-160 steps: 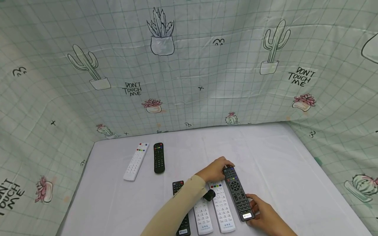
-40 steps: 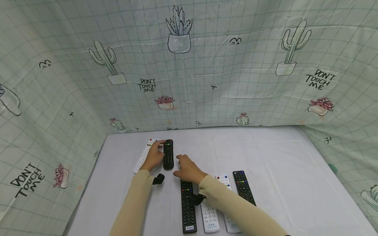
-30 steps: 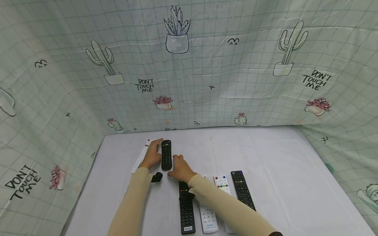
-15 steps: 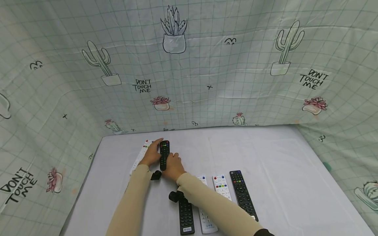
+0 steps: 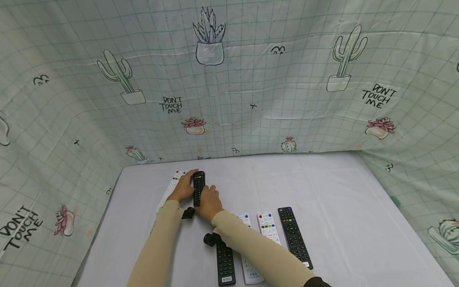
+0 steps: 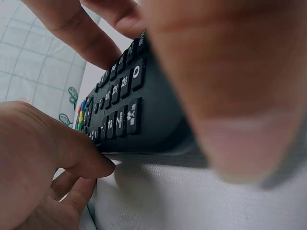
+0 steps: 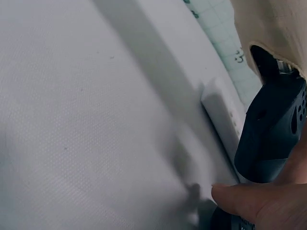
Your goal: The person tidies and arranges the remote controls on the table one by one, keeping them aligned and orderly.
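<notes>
A black remote control [image 5: 199, 182] lies at the far left of the white table, its coloured buttons at the far end. My left hand [image 5: 181, 189] holds its left side, with a finger at the far end and the thumb by the edge. From the right, my right hand [image 5: 209, 202] grips the near part. In the left wrist view, fingers surround the black remote control [image 6: 144, 115], and one blurred fingertip hides its near end. The right wrist view shows my right thumb [image 7: 240, 197] beside its dark end.
Left of my left hand lies a white remote [image 5: 167, 194], partly covered. Nearer are a black remote [image 5: 226, 263], a white remote [image 5: 251, 272], another white remote [image 5: 269, 227] and a black remote [image 5: 295, 235], some partly behind my right arm. A patterned cloth [image 5: 247, 79] encloses the table.
Earlier both hands were straightening the black remote at the right. They moved to the far-left black remote; my right hand then closed in on its near part. The view shifted slightly.
</notes>
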`<state>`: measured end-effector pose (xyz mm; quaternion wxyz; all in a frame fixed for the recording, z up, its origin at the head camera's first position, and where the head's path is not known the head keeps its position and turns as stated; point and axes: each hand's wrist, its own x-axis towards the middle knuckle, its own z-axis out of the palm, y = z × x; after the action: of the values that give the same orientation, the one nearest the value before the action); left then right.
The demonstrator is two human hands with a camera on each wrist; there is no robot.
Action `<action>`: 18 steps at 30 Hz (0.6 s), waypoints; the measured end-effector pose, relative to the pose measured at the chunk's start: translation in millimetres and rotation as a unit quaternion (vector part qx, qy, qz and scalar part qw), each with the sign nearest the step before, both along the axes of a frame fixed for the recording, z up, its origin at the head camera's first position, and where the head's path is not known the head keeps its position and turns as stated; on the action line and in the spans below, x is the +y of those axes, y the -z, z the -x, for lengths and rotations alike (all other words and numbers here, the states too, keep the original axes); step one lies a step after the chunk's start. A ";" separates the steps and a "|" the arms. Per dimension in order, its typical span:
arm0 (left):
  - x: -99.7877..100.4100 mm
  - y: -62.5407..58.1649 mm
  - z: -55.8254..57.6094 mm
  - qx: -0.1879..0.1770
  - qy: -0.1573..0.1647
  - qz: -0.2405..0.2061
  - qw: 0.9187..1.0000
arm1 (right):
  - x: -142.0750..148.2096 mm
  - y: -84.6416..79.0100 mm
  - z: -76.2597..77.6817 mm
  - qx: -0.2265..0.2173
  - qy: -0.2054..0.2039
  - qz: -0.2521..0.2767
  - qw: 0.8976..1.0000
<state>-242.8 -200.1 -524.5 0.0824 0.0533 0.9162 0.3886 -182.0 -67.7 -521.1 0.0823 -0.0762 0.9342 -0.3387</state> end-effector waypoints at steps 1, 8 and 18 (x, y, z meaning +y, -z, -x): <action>0.1 -0.1 -0.2 -0.001 0.000 0.001 1.000 | -0.4 0.5 0.1 0.000 0.001 -0.001 1.000; 1.1 -2.0 -3.0 0.005 0.007 0.006 1.000 | 1.2 -0.4 1.8 -0.003 0.001 0.004 1.000; 1.1 -5.9 -9.3 0.053 0.015 0.009 0.998 | 19.6 -10.6 1.3 -0.012 -0.028 0.006 1.000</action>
<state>-233.5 -199.0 -518.5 0.0398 0.0873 0.9218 0.3755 -183.3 -48.1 -510.4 0.1029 -0.0986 0.9287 -0.3424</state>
